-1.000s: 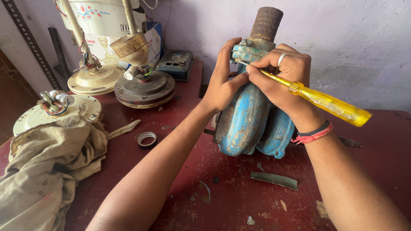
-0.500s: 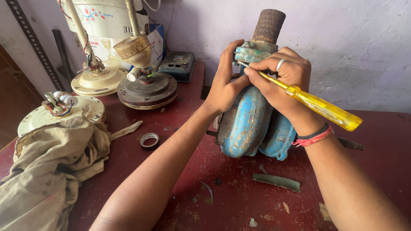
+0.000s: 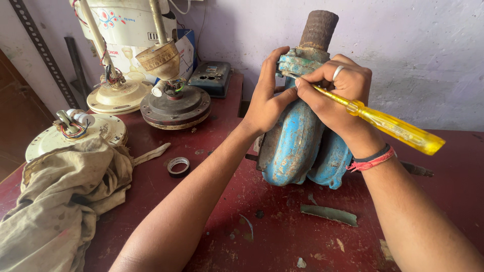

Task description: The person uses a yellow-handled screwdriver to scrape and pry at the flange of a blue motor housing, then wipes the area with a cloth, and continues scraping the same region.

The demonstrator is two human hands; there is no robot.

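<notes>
We see a worn blue pump casing (image 3: pixel 292 146) upright at center, a yellow-handled screwdriver (image 3: pixel 388 123) slanting from its top toward four o'clock.

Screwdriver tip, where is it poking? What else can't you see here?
- Head view: the yellow screwdriver tip is hidden behind the right hand fingers.
- The blue pump front is covered by the left hand.
- The cloth is cut off by the lower left edge.

Blue pump (image 3: pixel 297 146), yellow screwdriver (image 3: pixel 398 128), red table (image 3: pixel 282 236)
</notes>
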